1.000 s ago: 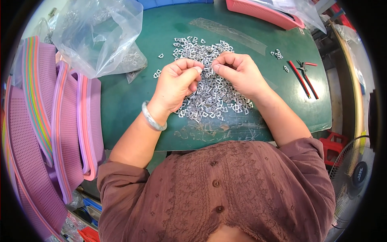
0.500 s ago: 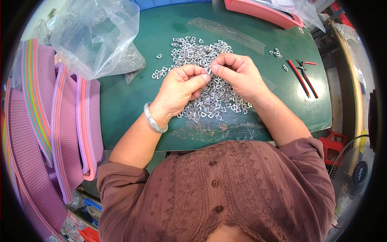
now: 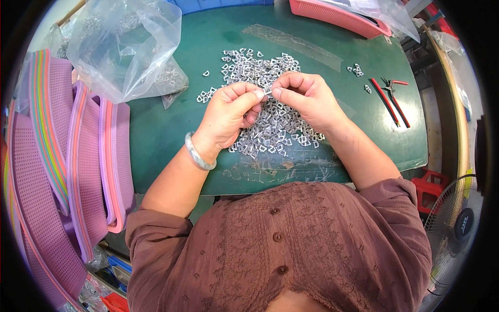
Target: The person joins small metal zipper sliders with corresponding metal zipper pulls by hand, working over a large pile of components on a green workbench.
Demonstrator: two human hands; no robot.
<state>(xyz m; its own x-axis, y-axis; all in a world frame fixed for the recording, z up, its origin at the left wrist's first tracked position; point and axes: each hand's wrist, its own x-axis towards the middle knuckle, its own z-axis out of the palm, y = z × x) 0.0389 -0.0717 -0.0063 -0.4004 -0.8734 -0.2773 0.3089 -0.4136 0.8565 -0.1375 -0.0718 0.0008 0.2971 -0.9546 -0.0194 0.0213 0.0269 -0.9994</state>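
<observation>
A heap of small silver metal pieces (image 3: 278, 125), shaped like little open frames, lies on the green tabletop (image 3: 208, 41). Above the heap my two hands meet with their fingertips close together. Between them is one small silver metal piece (image 3: 268, 91), mostly covered by the fingers. My left hand (image 3: 234, 112), with a pale bangle (image 3: 197, 152) at its wrist, pinches it between thumb and forefinger. Thumb and forefinger of my right hand (image 3: 309, 99) are also pinched together at the piece's other side.
Red-handled pliers (image 3: 393, 101) and a red stick-like tool (image 3: 384, 101) lie right, near a few loose pieces (image 3: 356, 69). A clear plastic bag (image 3: 125, 57) stands back left. Stacked purple baskets (image 3: 49, 156) line the left; a pink basket (image 3: 338, 18) sits at the back. A fan (image 3: 457, 229) stands lower right.
My hands stay over the heap, fingertips still together. The left thumb has shifted slightly left and up, and more of the small piece shows between the fingers.
</observation>
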